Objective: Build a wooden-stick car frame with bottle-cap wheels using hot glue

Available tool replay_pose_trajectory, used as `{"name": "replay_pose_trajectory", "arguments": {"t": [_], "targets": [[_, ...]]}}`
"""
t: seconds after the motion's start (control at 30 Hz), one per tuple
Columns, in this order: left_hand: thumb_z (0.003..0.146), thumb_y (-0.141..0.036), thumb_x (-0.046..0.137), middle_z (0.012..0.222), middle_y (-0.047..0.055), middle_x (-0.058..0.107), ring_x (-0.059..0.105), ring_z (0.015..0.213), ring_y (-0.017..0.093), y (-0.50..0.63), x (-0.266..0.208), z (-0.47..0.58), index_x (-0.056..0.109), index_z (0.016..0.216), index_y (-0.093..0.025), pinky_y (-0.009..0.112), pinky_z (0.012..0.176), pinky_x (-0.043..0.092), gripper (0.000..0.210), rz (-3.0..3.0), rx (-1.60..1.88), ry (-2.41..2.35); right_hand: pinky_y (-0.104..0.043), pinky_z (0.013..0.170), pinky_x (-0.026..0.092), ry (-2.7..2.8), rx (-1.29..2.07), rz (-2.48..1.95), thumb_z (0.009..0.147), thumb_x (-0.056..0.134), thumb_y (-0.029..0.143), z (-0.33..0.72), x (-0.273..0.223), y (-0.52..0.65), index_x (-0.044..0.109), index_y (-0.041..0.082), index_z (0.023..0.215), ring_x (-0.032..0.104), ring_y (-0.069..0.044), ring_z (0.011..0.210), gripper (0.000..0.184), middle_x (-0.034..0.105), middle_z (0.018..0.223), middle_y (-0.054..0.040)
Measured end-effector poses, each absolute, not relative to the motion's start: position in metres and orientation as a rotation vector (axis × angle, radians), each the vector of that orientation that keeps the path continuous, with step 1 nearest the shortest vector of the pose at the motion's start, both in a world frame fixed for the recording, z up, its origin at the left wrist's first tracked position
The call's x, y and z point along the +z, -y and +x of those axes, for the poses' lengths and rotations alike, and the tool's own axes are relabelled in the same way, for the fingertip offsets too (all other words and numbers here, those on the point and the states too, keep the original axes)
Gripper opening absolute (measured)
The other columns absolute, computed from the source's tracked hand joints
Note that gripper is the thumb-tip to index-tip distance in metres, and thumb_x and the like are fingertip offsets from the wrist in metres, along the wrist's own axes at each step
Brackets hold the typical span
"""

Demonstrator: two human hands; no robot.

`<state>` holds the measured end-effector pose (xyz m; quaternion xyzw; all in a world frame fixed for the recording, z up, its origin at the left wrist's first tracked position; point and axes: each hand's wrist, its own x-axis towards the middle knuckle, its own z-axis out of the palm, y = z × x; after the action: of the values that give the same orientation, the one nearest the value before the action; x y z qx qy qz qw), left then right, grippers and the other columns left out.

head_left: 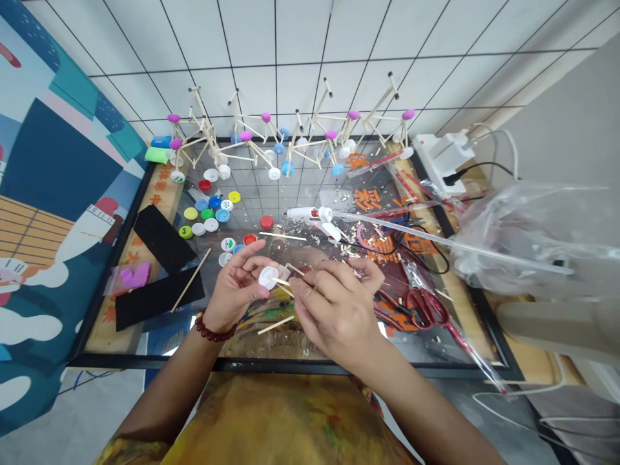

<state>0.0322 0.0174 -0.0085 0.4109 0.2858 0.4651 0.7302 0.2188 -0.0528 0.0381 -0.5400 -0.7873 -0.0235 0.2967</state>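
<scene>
Stick models (245,135) wall off the far edge; bare glass (268,197) leaves a lane between the caps (208,213) at left and the glue gun (305,214); left hand (235,287) and right hand (336,300) fill the near middle; scissors (417,295) and a bag (526,239) crowd the right.

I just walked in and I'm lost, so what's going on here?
A person's left hand holds a white cap while the right hand holds thin wooden sticks close by it; whether they touch is unclear. A glue gun lies beyond the hands, loose colored caps lie mostly to the left, and stick models stand at the back.
</scene>
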Motion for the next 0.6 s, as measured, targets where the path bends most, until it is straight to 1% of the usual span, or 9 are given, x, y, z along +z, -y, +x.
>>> {"name": "replay_pose_trajectory", "arguments": {"t": [0.13, 0.27, 0.37, 0.5, 0.6], "targets": [[0.058, -0.014, 0.089, 0.094, 0.002, 0.076, 0.072, 0.083, 0.016, -0.0178, -0.011, 0.0314, 0.067, 0.12, -0.025, 0.024, 0.079, 0.056, 0.067, 0.96, 1.046, -0.623, -0.047, 0.095, 0.024, 2.084, -0.045, -1.413, 0.089, 0.057, 0.018, 0.2165, 0.0394, 0.0503, 0.068, 0.021, 0.092, 0.059, -0.02, 0.087, 0.012, 0.07, 0.08, 0.0001], [0.059, -0.006, 0.087, 0.097, 0.002, 0.077, 0.072, 0.087, 0.015, -0.0157, -0.0156, 0.0313, 0.065, 0.124, -0.027, 0.023, 0.082, 0.055, 0.072, 1.026, 1.044, -0.611, -0.046, 0.094, 0.025, 2.039, 0.046, -1.432, 0.086, 0.059, 0.016, 0.2135, 0.0391, 0.048, 0.068, 0.019, 0.084, 0.059, -0.018, 0.081, 0.01, 0.069, 0.075, 0.0003], [0.058, -0.004, 0.087, 0.098, 0.002, 0.076, 0.071, 0.085, 0.013, -0.0124, -0.0173, 0.034, 0.06, 0.13, -0.029, 0.021, 0.08, 0.055, 0.08, 1.036, 1.0, -0.597, -0.046, 0.094, 0.025, 2.04, 0.037, -1.431, 0.086, 0.058, 0.017, 0.2112, 0.0375, 0.0482, 0.068, 0.018, 0.086, 0.059, -0.019, 0.081, 0.01, 0.068, 0.075, 0.0001], [0.061, -0.004, 0.085, 0.099, 0.001, 0.075, 0.069, 0.083, 0.011, -0.0101, -0.0155, 0.0376, 0.048, 0.14, -0.032, 0.019, 0.078, 0.054, 0.092, 1.01, 0.988, -0.577, -0.046, 0.095, 0.024, 2.054, -0.012, -1.437, 0.088, 0.056, 0.019, 0.2102, 0.0369, 0.05, 0.068, 0.018, 0.09, 0.058, -0.019, 0.082, 0.012, 0.068, 0.076, 0.0001], [0.063, -0.003, 0.084, 0.099, 0.001, 0.074, 0.068, 0.083, 0.01, -0.0102, -0.0137, 0.0386, 0.044, 0.143, -0.033, 0.02, 0.078, 0.054, 0.094, 1.026, 1.02, -0.578, -0.046, 0.096, 0.023, 2.049, -0.013, -1.452, 0.089, 0.055, 0.018, 0.2106, 0.0374, 0.0513, 0.068, 0.019, 0.091, 0.058, -0.018, 0.083, 0.013, 0.068, 0.076, 0.0003]]}}
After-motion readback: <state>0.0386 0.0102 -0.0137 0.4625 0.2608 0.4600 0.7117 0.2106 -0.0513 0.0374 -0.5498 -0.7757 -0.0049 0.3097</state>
